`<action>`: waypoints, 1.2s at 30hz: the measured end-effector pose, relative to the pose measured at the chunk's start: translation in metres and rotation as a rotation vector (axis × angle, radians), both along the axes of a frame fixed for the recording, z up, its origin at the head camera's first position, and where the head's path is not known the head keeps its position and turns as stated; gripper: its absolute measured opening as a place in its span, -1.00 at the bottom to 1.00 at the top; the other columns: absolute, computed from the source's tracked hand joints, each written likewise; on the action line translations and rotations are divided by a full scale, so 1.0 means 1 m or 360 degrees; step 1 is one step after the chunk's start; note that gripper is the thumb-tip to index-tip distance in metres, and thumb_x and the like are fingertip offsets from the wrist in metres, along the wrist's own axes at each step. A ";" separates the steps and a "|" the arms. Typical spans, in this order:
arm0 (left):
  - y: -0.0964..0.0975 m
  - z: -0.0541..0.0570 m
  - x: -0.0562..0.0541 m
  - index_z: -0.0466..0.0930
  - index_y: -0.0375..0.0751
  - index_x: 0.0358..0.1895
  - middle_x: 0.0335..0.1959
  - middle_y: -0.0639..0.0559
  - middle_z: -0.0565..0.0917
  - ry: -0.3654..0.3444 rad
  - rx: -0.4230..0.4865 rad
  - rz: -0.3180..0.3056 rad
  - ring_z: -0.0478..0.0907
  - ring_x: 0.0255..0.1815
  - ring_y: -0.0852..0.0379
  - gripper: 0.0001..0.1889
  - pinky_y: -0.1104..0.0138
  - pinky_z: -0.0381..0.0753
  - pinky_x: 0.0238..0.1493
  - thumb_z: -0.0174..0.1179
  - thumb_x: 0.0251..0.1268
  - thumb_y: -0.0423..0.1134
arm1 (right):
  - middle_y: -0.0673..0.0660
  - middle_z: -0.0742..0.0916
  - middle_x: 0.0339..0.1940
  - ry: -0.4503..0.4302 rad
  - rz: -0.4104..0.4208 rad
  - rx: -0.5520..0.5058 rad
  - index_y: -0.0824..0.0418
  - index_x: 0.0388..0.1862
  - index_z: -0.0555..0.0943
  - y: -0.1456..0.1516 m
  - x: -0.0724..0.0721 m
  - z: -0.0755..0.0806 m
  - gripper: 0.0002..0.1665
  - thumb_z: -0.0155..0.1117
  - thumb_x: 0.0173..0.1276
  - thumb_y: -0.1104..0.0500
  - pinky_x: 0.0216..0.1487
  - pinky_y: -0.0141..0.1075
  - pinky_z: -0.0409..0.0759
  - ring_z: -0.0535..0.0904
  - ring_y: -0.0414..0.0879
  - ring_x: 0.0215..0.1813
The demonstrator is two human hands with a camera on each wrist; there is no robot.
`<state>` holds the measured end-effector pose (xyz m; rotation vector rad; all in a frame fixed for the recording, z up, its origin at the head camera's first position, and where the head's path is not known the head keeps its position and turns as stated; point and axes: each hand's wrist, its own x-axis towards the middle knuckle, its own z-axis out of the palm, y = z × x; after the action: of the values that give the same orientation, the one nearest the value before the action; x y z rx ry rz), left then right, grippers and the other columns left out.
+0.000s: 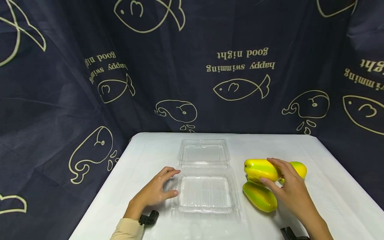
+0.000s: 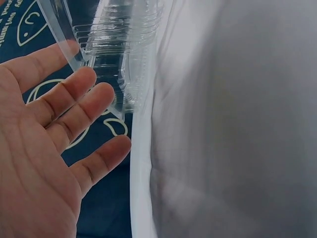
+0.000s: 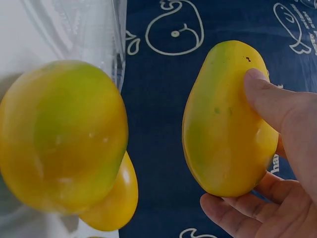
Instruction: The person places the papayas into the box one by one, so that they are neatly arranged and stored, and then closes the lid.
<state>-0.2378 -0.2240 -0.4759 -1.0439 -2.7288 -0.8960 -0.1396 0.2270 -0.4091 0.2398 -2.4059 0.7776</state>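
My right hand (image 1: 289,186) grips a yellow papaya (image 1: 262,170) with green patches, thumb on one side and fingers on the other. It is held above the other fruit; the right wrist view shows this papaya (image 3: 230,119) up close. Just below it in the head view lies a greener papaya (image 1: 260,196) on the table. Another yellow-green fruit (image 1: 298,169) is partly hidden behind my right hand. My left hand (image 1: 156,190), fingers apart and holding nothing, is at the left side of a clear plastic clamshell box (image 1: 207,210). Whether its fingertips touch the box is unclear.
The box lies opened on the white table (image 1: 144,150), its lid (image 1: 204,151) folded back toward the far edge. Dark blue cloth (image 1: 192,83) with fish and whale drawings hangs behind and beside the table.
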 end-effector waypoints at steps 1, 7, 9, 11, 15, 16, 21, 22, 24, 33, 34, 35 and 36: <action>0.000 0.000 0.000 0.33 0.17 0.48 0.35 0.26 0.36 0.0016 -0.0006 -0.0001 0.44 0.33 0.16 -0.26 -0.01 0.52 0.30 0.36 0.23 0.10 | 0.16 0.59 0.23 -0.0009 0.0007 -0.0005 0.10 0.38 0.48 -0.001 -0.001 0.000 -0.15 0.62 0.09 0.07 -0.06 -0.75 0.30 0.54 0.05 0.10; 0.002 0.002 0.000 0.35 0.11 0.48 0.34 0.25 0.37 0.0042 -0.0014 0.0005 0.43 0.34 0.15 -0.25 -0.01 0.52 0.30 0.37 0.22 0.12 | 0.17 0.59 0.24 -0.0051 0.0050 0.0016 0.07 0.40 0.46 -0.009 -0.009 0.004 -0.18 0.56 0.17 0.01 -0.08 -0.65 0.37 0.54 0.02 0.09; 0.001 0.004 0.000 0.35 0.12 0.48 0.35 0.25 0.37 0.0026 -0.0024 0.0006 0.42 0.35 0.15 -0.25 0.00 0.51 0.30 0.36 0.22 0.13 | 0.16 0.60 0.24 -0.0061 0.0059 0.0015 0.04 0.40 0.46 -0.014 -0.012 0.007 -0.19 0.55 0.19 -0.02 -0.09 -0.58 0.40 0.54 0.00 0.09; 0.001 0.006 0.000 0.34 0.13 0.48 0.35 0.26 0.36 0.0018 -0.0029 0.0005 0.41 0.36 0.15 -0.25 0.00 0.51 0.32 0.36 0.22 0.14 | 0.14 0.60 0.23 -0.0071 0.0074 0.0005 0.03 0.41 0.46 -0.019 -0.016 0.010 -0.20 0.53 0.20 -0.04 -0.09 -0.56 0.42 0.53 -0.03 0.09; 0.001 0.007 0.000 0.34 0.15 0.48 0.35 0.27 0.36 0.0008 -0.0028 0.0015 0.41 0.36 0.15 -0.25 0.00 0.50 0.31 0.36 0.22 0.13 | 0.13 0.61 0.23 -0.0086 0.0114 -0.0012 0.06 0.41 0.45 -0.028 -0.022 0.016 -0.20 0.52 0.22 -0.04 -0.07 -0.57 0.46 0.54 -0.07 0.07; 0.002 0.007 0.000 0.35 0.14 0.48 0.35 0.27 0.37 0.0005 -0.0025 0.0018 0.41 0.36 0.15 -0.25 -0.01 0.50 0.31 0.36 0.22 0.13 | 0.12 0.61 0.24 -0.0092 0.0122 -0.0014 0.07 0.41 0.45 -0.030 -0.024 0.017 -0.20 0.52 0.22 -0.04 -0.07 -0.56 0.48 0.55 -0.08 0.05; 0.003 0.007 0.003 0.35 0.14 0.47 0.34 0.26 0.37 -0.0039 -0.0010 0.0015 0.41 0.35 0.14 -0.26 -0.03 0.50 0.31 0.36 0.21 0.12 | 0.10 0.61 0.23 -0.0149 0.0146 -0.0021 0.07 0.40 0.45 -0.040 -0.028 0.019 -0.21 0.50 0.24 -0.07 -0.09 -0.41 0.63 0.56 -0.11 0.00; 0.003 0.007 0.003 0.36 0.13 0.47 0.34 0.26 0.37 -0.0048 -0.0002 0.0017 0.41 0.35 0.14 -0.25 -0.03 0.50 0.31 0.36 0.21 0.12 | 0.10 0.61 0.22 -0.0160 0.0151 -0.0024 0.06 0.40 0.45 -0.042 -0.030 0.019 -0.22 0.49 0.25 -0.08 -0.09 -0.37 0.64 0.57 -0.11 0.00; 0.003 0.007 0.003 0.36 0.11 0.47 0.34 0.25 0.37 -0.0042 -0.0007 0.0018 0.41 0.35 0.14 -0.26 -0.03 0.50 0.31 0.36 0.22 0.12 | 0.09 0.61 0.22 -0.0182 0.0160 -0.0031 0.05 0.40 0.45 -0.046 -0.032 0.019 -0.22 0.48 0.26 -0.10 -0.11 -0.33 0.66 0.57 -0.10 -0.01; 0.002 0.004 0.004 0.36 0.06 0.48 0.35 0.28 0.35 -0.0058 -0.0030 0.0037 0.41 0.35 0.17 -0.24 0.01 0.51 0.31 0.37 0.21 0.13 | 0.05 0.61 0.23 -0.0223 0.0259 -0.0068 0.00 0.41 0.44 -0.070 -0.041 0.022 -0.22 0.44 0.27 -0.16 -0.11 -0.35 0.64 0.57 -0.12 0.01; 0.002 0.004 0.003 0.36 0.06 0.48 0.35 0.27 0.35 -0.0053 -0.0033 0.0037 0.41 0.35 0.16 -0.24 0.01 0.51 0.31 0.37 0.21 0.13 | 0.05 0.61 0.23 -0.0223 0.0274 -0.0084 0.00 0.42 0.44 -0.073 -0.042 0.023 -0.22 0.44 0.27 -0.15 -0.11 -0.36 0.64 0.56 -0.13 0.03; 0.002 0.005 0.003 0.36 0.07 0.48 0.35 0.27 0.35 -0.0047 -0.0039 0.0040 0.41 0.35 0.16 -0.24 0.01 0.50 0.31 0.37 0.21 0.13 | 0.05 0.61 0.23 -0.0226 0.0286 -0.0096 0.00 0.42 0.43 -0.075 -0.043 0.024 -0.22 0.44 0.27 -0.15 -0.10 -0.36 0.63 0.56 -0.13 0.05; 0.002 0.005 0.002 0.36 0.07 0.48 0.35 0.27 0.35 -0.0045 -0.0045 0.0044 0.41 0.35 0.16 -0.24 0.01 0.50 0.32 0.37 0.21 0.13 | 0.04 0.60 0.24 -0.0234 0.0296 -0.0109 -0.01 0.42 0.43 -0.077 -0.044 0.024 -0.22 0.44 0.27 -0.16 -0.09 -0.36 0.64 0.56 -0.13 0.07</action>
<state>-0.2354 -0.2222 -0.4704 -1.0036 -2.7797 -0.8774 -0.1837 0.1499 -0.3850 0.3954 -2.5141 0.9906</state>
